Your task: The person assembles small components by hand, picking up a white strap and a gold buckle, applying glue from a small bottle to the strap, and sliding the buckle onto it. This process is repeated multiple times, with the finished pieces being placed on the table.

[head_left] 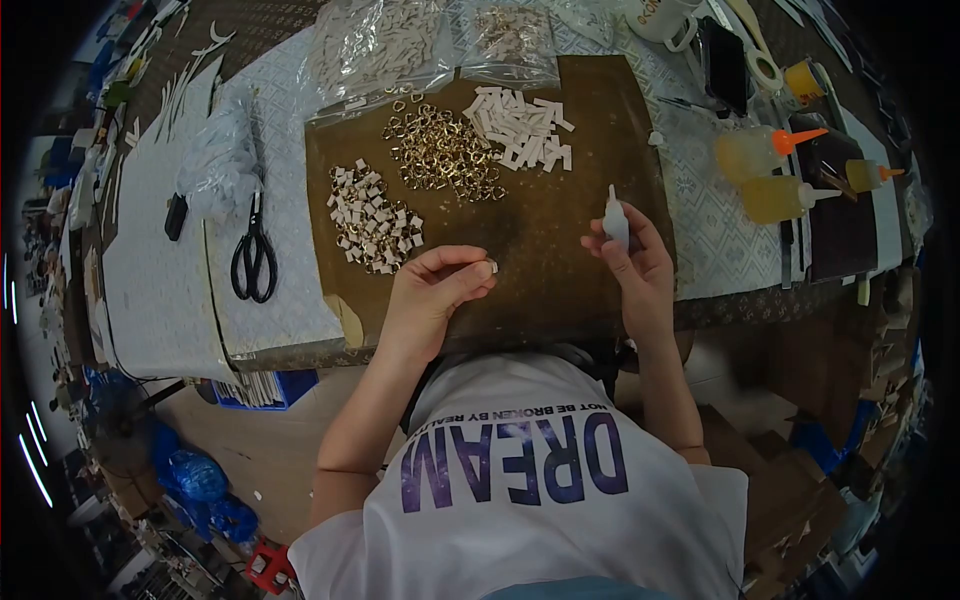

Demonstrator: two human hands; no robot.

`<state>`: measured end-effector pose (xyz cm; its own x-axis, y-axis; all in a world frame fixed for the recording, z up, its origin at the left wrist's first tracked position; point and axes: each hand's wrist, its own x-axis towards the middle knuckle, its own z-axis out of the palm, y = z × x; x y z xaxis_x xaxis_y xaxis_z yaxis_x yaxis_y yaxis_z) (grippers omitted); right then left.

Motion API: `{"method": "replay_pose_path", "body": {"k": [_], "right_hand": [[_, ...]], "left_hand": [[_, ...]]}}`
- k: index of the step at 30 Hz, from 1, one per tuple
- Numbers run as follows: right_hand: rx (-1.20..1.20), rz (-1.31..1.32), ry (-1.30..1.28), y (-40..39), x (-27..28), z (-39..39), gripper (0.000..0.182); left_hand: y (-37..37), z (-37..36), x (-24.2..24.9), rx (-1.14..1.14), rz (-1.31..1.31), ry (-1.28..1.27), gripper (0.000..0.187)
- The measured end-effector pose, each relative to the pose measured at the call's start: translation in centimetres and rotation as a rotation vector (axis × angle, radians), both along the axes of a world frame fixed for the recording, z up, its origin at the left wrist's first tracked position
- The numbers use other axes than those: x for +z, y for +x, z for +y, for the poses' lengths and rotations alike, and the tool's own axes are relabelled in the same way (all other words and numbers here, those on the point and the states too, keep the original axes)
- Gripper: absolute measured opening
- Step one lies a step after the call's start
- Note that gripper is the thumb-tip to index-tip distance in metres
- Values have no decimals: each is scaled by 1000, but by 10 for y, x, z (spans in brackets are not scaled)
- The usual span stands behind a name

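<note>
Looking down past your white T-shirt (530,500) with its purple lettering, you had both hands raised over the near edge of the brown work mat (530,250) on the bench (160,290). Your left hand (435,290) was curled nearly closed, thumb and fingertips pinching a small white piece (490,266) at its tip. Your right hand (635,265) was wrapped loosely around a small white glue bottle (615,218), held upright with its nozzle pointing away from you; the two hands were apart, with bare mat between them.

Farther out on the mat lay three heaps: a pile of small white-and-brown pieces (375,220) just beyond your left hand, a mound of gold metal rings (440,150) past that in the middle, and a scatter of white strips (520,125) beside the rings on the right. Black-handled scissors (254,255) rested on the patterned cloth well to the left of the mat.

To your right, beyond the mat's edge, two squeeze bottles of yellowish liquid (770,175) with orange and white nozzles lay on their sides, near a dark phone (724,65). At the far edge sat clear plastic bags (380,45) holding more white pieces and more gold hardware, and a white mug (665,18) stood by the corner.
</note>
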<state>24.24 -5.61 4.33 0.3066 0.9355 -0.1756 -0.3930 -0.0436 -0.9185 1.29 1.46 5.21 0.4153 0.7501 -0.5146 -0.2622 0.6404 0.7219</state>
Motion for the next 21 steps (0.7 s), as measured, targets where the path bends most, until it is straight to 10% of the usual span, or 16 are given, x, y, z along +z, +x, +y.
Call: {"method": "replay_pose_path", "body": {"k": [21], "right_hand": [[-253,-808,16,30,-31,10,34]], "left_hand": [[-1,-4,-6,-46,-5,30,24]]}}
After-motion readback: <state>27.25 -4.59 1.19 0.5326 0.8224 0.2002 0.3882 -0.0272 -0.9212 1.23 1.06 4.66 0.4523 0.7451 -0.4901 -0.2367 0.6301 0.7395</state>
